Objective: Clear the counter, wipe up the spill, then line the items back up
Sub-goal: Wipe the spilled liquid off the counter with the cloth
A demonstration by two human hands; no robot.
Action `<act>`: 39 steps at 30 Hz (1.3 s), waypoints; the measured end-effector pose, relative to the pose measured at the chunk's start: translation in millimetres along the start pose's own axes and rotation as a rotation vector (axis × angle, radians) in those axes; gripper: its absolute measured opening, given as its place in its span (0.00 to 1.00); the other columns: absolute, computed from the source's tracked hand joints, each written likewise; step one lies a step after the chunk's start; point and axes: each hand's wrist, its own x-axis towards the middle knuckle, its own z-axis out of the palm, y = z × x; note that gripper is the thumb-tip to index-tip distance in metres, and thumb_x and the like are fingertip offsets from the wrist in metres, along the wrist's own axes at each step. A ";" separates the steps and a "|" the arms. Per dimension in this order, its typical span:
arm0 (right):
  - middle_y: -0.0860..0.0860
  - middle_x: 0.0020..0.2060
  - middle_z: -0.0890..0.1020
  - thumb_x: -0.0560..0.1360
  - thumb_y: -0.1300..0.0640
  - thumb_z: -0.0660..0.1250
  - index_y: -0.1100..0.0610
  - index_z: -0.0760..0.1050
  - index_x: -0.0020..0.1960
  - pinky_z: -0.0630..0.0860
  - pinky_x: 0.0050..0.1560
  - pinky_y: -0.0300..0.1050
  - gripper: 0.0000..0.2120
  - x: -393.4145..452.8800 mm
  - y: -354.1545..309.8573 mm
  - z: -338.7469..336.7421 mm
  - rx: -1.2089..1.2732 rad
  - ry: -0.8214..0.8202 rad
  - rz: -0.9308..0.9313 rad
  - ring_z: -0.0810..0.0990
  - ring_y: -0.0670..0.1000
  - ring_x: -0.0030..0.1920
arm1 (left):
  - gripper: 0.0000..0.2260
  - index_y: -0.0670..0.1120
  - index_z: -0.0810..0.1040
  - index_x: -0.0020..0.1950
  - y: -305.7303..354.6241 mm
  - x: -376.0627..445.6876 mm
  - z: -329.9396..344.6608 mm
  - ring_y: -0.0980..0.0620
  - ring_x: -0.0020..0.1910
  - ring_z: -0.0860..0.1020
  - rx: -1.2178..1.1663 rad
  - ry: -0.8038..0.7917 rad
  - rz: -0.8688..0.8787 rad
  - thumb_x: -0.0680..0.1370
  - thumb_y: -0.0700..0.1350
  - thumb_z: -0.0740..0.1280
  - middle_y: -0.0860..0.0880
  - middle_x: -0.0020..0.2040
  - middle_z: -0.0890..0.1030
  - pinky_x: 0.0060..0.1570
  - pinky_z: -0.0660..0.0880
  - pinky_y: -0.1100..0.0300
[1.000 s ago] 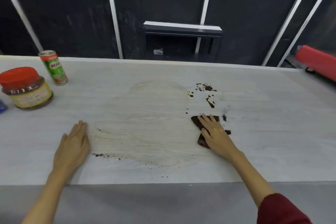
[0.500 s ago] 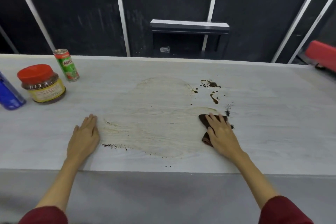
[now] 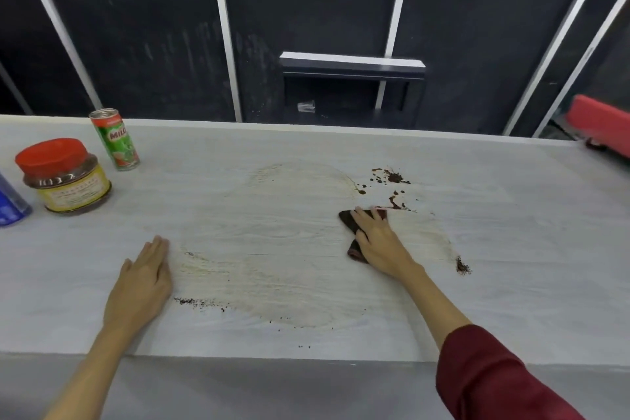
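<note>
far left edge, blue container point(image 3: 10, 206) half cut off by the frame. next to it the jar w/ red lid point(image 3: 63, 177), yellow label, upright on the counter point(image 3: 511, 249). just behind and right of it the green milo can point(image 3: 115, 139), upright too, near the far edge. all three bunched at the left end, well apart from the mess.

left hand point(image 3: 141, 280) flat on the counter, palm down, fingers straight and together, holding nothing, sitting just left of the pale smeared patch point(image 3: 272, 242) that fills the middle. dark crumbs point(image 3: 194, 302) trail along the near side of that smear, right by the hand.

right hand point(image 3: 378, 242) pressing down on the dark brown cloth point(image 3: 354, 251), fingers laid out over it, cloth poking out on the far and left sides of the hand. just beyond its fingertips, brown spill blobs point(image 3: 393, 177) unwiped, another streak touching the cloth's far edge. small dark clump point(image 3: 462, 266) on the right of the hand. dark red sleeve point(image 3: 484, 378) near right. far right, a red object point(image 3: 600, 123) at the counter's end.
</note>
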 end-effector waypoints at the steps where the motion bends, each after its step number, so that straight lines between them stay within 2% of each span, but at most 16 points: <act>1: 0.53 0.75 0.57 0.80 0.60 0.50 0.60 0.55 0.75 0.48 0.75 0.56 0.23 -4.1 6.0 0.9 0.015 0.033 0.008 0.49 0.57 0.76 | 0.22 0.44 0.57 0.75 0.0 0.3 0.3 0.51 0.76 0.54 -0.004 0.000 -0.002 0.80 0.40 0.51 0.49 0.77 0.56 0.75 0.48 0.49; 5: 0.59 0.73 0.61 0.79 0.62 0.51 0.65 0.58 0.72 0.53 0.72 0.61 0.22 7.1 56.3 -18.6 -0.033 0.212 0.227 0.54 0.65 0.73 | 0.21 0.44 0.59 0.74 4.4 2.3 -0.3 0.52 0.76 0.55 -0.059 0.020 -0.019 0.80 0.39 0.52 0.50 0.76 0.58 0.75 0.48 0.50; 7: 0.60 0.73 0.61 0.79 0.62 0.51 0.67 0.58 0.71 0.54 0.70 0.64 0.22 28.1 81.8 -34.1 -0.046 0.210 0.341 0.55 0.66 0.72 | 0.21 0.45 0.60 0.74 6.1 1.1 1.1 0.53 0.76 0.55 -0.062 0.023 -0.026 0.80 0.39 0.52 0.51 0.76 0.58 0.75 0.48 0.50; 9: 0.60 0.74 0.60 0.79 0.61 0.51 0.66 0.58 0.72 0.53 0.70 0.65 0.22 54.4 98.2 -46.1 -0.038 0.186 0.380 0.54 0.66 0.72 | 0.22 0.45 0.60 0.74 7.8 2.3 3.0 0.54 0.75 0.55 -0.057 0.035 -0.030 0.80 0.39 0.52 0.51 0.76 0.58 0.75 0.47 0.51; 13: 0.58 0.75 0.57 0.79 0.60 0.49 0.63 0.55 0.73 0.48 0.72 0.63 0.23 109.3 106.7 -55.5 -0.033 0.104 0.330 0.50 0.65 0.74 | 0.22 0.46 0.59 0.74 14.5 12.5 1.3 0.54 0.75 0.55 -0.045 0.045 -0.034 0.80 0.39 0.52 0.51 0.76 0.58 0.75 0.47 0.52; 18: 0.57 0.76 0.56 0.79 0.61 0.49 0.61 0.54 0.74 0.47 0.73 0.62 0.23 146.5 75.0 -39.0 -0.037 0.009 0.133 0.50 0.63 0.75 | 0.22 0.48 0.60 0.74 15.4 11.5 3.2 0.56 0.75 0.54 -0.037 0.055 -0.065 0.80 0.39 0.52 0.52 0.76 0.58 0.74 0.47 0.53; 24: 0.52 0.76 0.57 0.80 0.61 0.50 0.58 0.56 0.75 0.45 0.74 0.54 0.23 110.4 18.8 -5.7 0.028 -0.113 -0.185 0.49 0.56 0.76 | 0.22 0.47 0.61 0.73 14.3 5.5 1.7 0.54 0.75 0.56 -0.032 0.063 -0.086 0.79 0.38 0.53 0.51 0.76 0.59 0.74 0.48 0.50; 28: 0.46 0.75 0.57 0.80 0.60 0.50 0.53 0.56 0.75 0.45 0.76 0.48 0.23 61.2 14.0 -4.3 0.113 -0.181 -0.311 0.48 0.48 0.76 | 0.22 0.47 0.61 0.73 15.4 3.0 2.3 0.54 0.75 0.56 -0.031 0.062 -0.082 0.79 0.38 0.52 0.51 0.76 0.59 0.74 0.48 0.51; 31: 0.43 0.74 0.57 0.81 0.60 0.51 0.52 0.56 0.75 0.47 0.76 0.45 0.23 34.7 39.5 -19.2 0.115 -0.162 -0.267 0.48 0.45 0.76 | 0.21 0.48 0.60 0.74 14.0 3.0 3.7 0.55 0.75 0.56 -0.030 0.059 -0.079 0.80 0.39 0.52 0.51 0.76 0.59 0.74 0.47 0.52; 35: 0.47 0.75 0.57 0.80 0.61 0.50 0.54 0.55 0.75 0.49 0.76 0.51 0.23 33.9 67.5 -35.9 0.086 -0.064 -0.071 0.48 0.51 0.77 | 0.21 0.48 0.61 0.74 13.3 6.2 5.1 0.54 0.75 0.55 -0.015 0.060 -0.079 0.80 0.40 0.52 0.51 0.76 0.59 0.74 0.48 0.50; 39: 0.51 0.76 0.55 0.80 0.61 0.49 0.57 0.55 0.75 0.47 0.75 0.57 0.23 57.7 33.8 -21.8 0.039 -0.076 -0.036 0.48 0.56 0.76 | 0.21 0.47 0.60 0.74 14.5 4.6 6.4 0.53 0.76 0.55 -0.009 0.054 -0.081 0.80 0.40 0.51 0.51 0.76 0.59 0.74 0.48 0.50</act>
